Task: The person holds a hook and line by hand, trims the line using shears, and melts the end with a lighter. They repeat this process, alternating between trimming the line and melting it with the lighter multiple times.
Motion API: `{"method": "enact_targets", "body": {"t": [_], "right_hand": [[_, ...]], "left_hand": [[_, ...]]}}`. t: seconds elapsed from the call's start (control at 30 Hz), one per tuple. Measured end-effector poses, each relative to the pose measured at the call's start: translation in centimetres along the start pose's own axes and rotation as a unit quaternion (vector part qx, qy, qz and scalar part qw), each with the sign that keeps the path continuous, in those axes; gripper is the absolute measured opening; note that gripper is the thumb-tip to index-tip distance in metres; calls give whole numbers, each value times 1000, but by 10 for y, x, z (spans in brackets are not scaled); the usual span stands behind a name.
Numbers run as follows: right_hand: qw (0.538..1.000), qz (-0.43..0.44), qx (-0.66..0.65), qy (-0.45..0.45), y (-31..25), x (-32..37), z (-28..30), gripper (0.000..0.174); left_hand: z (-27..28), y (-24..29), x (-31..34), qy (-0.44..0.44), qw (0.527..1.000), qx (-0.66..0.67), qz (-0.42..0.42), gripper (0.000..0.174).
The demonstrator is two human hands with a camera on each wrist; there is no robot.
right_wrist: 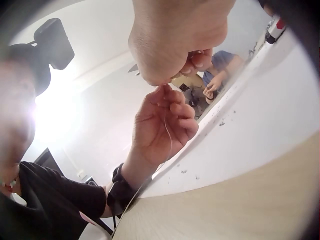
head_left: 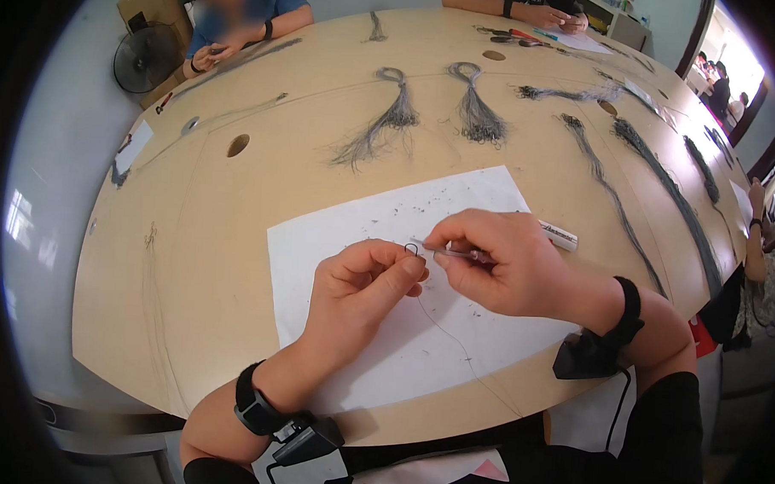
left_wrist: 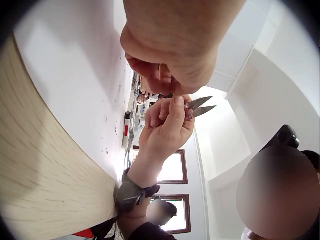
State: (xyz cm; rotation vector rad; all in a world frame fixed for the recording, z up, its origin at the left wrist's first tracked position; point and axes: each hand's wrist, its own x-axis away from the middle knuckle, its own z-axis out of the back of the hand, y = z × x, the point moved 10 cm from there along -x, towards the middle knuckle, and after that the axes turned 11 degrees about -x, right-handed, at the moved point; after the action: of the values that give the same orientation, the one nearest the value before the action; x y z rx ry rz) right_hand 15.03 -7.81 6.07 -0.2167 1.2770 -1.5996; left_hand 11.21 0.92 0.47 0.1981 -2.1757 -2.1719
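My left hand (head_left: 365,284) pinches a small dark fish hook (head_left: 411,248) between thumb and forefinger, its curved bend standing up above the fingertips. A thin line (head_left: 457,340) trails down from this hand over the paper; it also shows in the right wrist view as a pale line (right_wrist: 168,131) across the palm. Close on the right, my right hand (head_left: 510,263) holds small scissors (left_wrist: 201,106) in its curled fingers. Their two pointed blades stick out slightly apart in the left wrist view. The right thumb and fingertip meet right beside the hook, and its fingers hide the handles.
White paper (head_left: 315,231) with dark specks lies under both hands, and a marker (head_left: 558,235) lies at its right edge. Bundles of hooked lines (head_left: 479,117) spread across the table (head_left: 207,270). Loose lines (head_left: 151,293) lie at left. Two people sit opposite.
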Motion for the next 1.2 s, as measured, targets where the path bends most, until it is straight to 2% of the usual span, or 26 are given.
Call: {"method": "enact_targets", "body": {"t": [0.2, 0.3, 0.4, 0.6, 0.8, 0.87, 1.0, 1.07, 1.17, 1.2], "right_hand": [[1000, -17, -8, 5, 2, -1, 1, 14], [1000, 13, -5, 20, -3, -1, 2, 15], [1000, -16, -16, 7, 2, -2, -1, 15], [1000, 27, -13, -7, -2, 0, -4, 12], [999, 41, 16, -16, -6, 1, -6, 16], [996, 77, 28, 14, -11, 2, -1, 17], [994, 96, 56, 5, -18, 2, -2, 22], [978, 192, 76, 5, -35, 6, -5, 29], [970, 218, 102, -21, -47, 10, -12, 35], [965, 237, 109, -19, -52, 13, -15, 29]], "left_hand": [[0, -2, -1, -6, 1000, 9, 3, 8], [-1, -3, -1, -12, 1000, 14, 0, 7], [-3, -3, 0, -20, 1000, 6, 6, 7], [-11, -4, 1, -69, 997, -24, -7, 6], [-9, -2, 1, -46, 999, -2, -16, 6], [-6, 0, 1, -33, 999, 0, -19, 6], [1, 1, 0, -1, 999, 20, -27, 6], [1, 1, 0, 0, 999, 26, -22, 6], [2, -2, 0, -1, 1000, 29, -8, 7], [2, -4, 0, -3, 1000, 27, 0, 7]]}}
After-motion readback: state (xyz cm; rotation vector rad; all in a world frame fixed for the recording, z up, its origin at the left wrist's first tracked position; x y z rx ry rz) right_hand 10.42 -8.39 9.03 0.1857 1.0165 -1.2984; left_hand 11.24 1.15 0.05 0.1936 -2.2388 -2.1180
